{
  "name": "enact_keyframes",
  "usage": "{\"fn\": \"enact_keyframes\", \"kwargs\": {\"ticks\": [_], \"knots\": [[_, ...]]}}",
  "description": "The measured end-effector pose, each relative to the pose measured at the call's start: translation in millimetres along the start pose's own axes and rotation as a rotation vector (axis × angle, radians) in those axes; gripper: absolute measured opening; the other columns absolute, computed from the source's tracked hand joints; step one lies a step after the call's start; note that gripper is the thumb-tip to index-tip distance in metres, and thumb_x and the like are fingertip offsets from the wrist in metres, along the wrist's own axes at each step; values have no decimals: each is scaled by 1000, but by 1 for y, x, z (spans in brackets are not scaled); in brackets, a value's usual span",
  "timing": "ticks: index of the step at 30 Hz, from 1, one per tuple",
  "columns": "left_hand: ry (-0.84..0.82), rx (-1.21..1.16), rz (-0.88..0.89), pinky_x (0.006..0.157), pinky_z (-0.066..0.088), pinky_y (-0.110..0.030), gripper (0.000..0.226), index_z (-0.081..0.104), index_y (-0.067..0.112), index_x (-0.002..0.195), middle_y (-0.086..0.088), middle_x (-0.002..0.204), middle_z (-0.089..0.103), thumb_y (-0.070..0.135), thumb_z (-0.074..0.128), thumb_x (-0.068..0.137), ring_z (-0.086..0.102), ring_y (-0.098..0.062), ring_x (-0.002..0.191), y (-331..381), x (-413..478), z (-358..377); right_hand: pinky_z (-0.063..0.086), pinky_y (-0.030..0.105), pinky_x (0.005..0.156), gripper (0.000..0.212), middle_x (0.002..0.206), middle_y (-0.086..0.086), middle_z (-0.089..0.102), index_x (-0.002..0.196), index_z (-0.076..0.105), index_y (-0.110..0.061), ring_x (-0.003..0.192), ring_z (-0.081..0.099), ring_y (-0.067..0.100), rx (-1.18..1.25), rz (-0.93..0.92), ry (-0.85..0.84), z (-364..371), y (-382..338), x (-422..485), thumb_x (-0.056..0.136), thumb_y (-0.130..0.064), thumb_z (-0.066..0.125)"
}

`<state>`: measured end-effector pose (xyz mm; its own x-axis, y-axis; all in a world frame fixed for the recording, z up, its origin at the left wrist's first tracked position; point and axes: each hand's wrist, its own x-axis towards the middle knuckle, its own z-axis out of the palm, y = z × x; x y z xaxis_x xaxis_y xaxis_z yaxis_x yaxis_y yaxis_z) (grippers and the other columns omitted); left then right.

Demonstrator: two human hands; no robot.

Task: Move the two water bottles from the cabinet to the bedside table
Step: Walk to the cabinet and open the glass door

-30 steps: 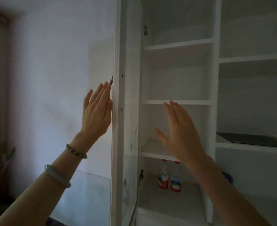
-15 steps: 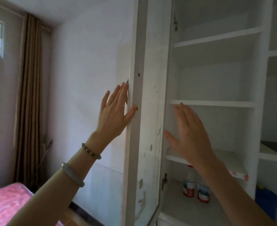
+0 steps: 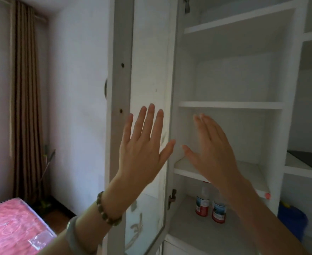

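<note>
- The left hand [image 3: 142, 150] is raised upright with its back to the camera, 4 fingers straight and slightly fanned, thumb splayed out to the right. It holds nothing; the hand is spread wide and flat in front of the inner face of the open cabinet door [image 3: 149, 70]. Whether the palm touches the door cannot be told.
- The left forearm rises from the lower left, wearing a beaded bracelet [image 3: 107, 210] at the wrist and a pale jade bangle [image 3: 74, 234] further down.
- The right hand [image 3: 212, 151] is also raised and empty, fingers together and tilted up-left, thumb pointing left toward the left thumb; the 2 thumb tips are near but apart. It is blurred and sits in front of the cabinet's [image 3: 289, 89] middle compartment.
- The right forearm runs down to the lower right, crossing the shelf edge.
- The 2 water bottles [image 3: 203, 205] stand upright side by side on the lower shelf, below the right wrist; the right-hand one is partly hidden by the arm. Both have red-and-blue labels.
- A pink bed [image 3: 11, 223] lies at the lower left, beside a brown curtain [image 3: 26, 89].
</note>
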<state>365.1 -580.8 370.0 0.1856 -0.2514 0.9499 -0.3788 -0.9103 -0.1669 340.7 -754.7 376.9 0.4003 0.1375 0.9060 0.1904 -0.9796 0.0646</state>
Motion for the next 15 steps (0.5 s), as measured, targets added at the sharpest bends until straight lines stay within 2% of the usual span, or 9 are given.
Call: {"fn": "enact_keyframes", "kwargs": {"ticks": [3,6,12,15], "knots": [[-89,3,-81,115,8,-45,72,23,7,145,-16,151,23,58,17,94,17,-28,140,34,-8,28,17,42,108,74,146,20,31,140,26,-4,134,27,34,5,15,-26,4,27,-16,84,-39,60],[-149,-63,-134,114,13,-46,71,28,6,143,-18,148,29,57,24,93,24,-30,138,65,-19,57,12,39,109,75,148,18,27,142,22,-6,136,23,31,3,36,-75,11,54,-43,85,-37,60],[-252,-185,-152,112,18,-45,70,31,3,140,-20,146,33,53,33,91,30,-31,136,124,-65,112,22,43,102,68,134,25,46,133,37,2,123,43,37,-13,82,-201,40,108,-116,80,-38,55],[-365,-211,-176,111,19,-47,72,29,3,141,-20,147,31,54,36,91,29,-33,136,150,-96,139,24,45,104,67,135,24,45,132,38,2,124,43,37,-6,80,-271,59,129,-154,81,-33,63]]}}
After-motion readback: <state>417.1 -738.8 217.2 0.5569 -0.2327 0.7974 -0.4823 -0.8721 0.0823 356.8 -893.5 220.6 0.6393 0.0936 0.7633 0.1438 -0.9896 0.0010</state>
